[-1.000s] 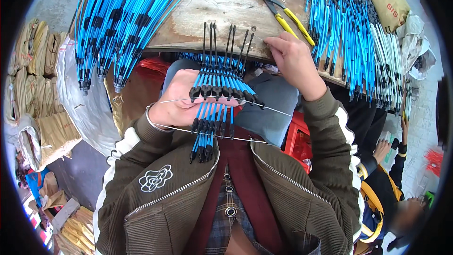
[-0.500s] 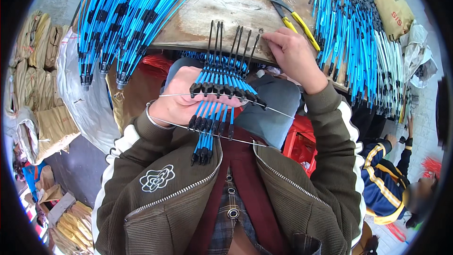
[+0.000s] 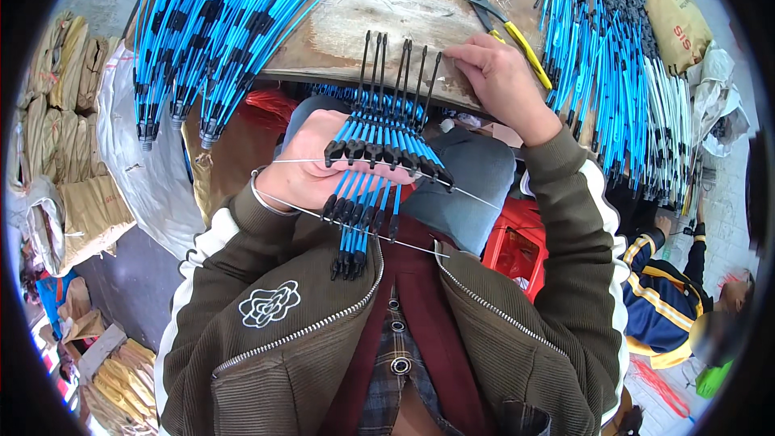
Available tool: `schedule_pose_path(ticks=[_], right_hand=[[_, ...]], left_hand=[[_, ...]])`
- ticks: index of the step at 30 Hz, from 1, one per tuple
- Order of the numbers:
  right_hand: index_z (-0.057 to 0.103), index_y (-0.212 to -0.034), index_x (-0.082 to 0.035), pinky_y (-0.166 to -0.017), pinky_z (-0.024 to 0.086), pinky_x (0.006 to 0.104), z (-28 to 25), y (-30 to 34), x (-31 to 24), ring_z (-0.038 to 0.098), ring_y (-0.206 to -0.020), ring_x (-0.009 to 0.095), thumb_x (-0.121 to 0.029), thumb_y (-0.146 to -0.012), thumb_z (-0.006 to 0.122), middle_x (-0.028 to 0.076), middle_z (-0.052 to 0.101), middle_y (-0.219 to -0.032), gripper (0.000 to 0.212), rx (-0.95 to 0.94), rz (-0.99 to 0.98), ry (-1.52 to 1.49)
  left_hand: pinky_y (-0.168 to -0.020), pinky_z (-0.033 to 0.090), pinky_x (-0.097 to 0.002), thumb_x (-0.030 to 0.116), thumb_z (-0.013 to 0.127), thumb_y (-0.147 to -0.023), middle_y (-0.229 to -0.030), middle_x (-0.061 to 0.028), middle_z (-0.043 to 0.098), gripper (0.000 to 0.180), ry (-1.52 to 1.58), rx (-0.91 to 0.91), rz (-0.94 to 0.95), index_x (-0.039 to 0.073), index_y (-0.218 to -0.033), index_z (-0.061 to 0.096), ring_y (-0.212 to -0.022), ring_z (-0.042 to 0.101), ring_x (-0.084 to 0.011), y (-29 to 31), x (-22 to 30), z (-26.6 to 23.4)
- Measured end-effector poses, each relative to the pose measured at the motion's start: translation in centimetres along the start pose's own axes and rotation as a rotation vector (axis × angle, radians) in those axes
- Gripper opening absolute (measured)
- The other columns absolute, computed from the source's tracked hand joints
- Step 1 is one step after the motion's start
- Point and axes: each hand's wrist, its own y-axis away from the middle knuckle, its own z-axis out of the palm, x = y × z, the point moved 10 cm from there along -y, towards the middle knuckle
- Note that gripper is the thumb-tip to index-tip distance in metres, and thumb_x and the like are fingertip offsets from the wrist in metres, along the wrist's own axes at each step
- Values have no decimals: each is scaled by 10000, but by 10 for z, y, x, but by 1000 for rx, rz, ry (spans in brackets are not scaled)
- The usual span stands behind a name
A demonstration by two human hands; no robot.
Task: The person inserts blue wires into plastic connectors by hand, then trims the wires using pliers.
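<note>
My left hand [image 3: 311,149] is closed around a fanned bunch of blue umbrella ribs [image 3: 389,131] with black plastic joints and slim black ends. A thin wire [image 3: 478,199] runs across the upper row of joints. Below it, a second wire [image 3: 420,248] passes by the lower black joints. At the table's near edge my right hand [image 3: 504,85] has its fingers curled, with thumb and forefinger close together beside the rightmost black rib end. Whatever lies between those fingertips is too small to make out. Pliers [image 3: 526,52] with yellow handles lie just beyond this hand.
Assembled blue umbrella frames [image 3: 206,48] hang over the wooden table [image 3: 387,8] at left. Blue ribs [image 3: 585,73] and white ribs [image 3: 662,113] line its right side. A red plastic crate [image 3: 521,246] is by my leg. Another person [image 3: 666,299] works at far right.
The black rib ends above my left hand have shifted slightly and are spaced differently. My right hand has moved very little, staying beside the rightmost end. The other person's head has moved a little.
</note>
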Motion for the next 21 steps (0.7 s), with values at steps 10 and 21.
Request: schedule_pose_path(ticks=[10, 21], right_hand=[[642, -916, -17, -664, 467, 361, 2, -7, -2, 586, -746, 315, -52, -797, 592, 135, 585, -800, 134, -38, -31, -28], [643, -908, -13, -658, 473, 350, 7, -14, 1, 595, -740, 310, -54, -795, 597, 136, 596, -817, 129, -48, -50, -43]], left_hand=[[-608, 509, -289, 35, 650, -768, -840, -104, 671, 64, 242, 131, -271, 41, -828, 628, -705, 657, -237, 19, -36, -6], [-682, 526, -280, 49, 645, -783, -876, -108, 676, 105, 354, 95, -335, 38, -886, 658, -767, 663, -202, 9, -25, -3]])
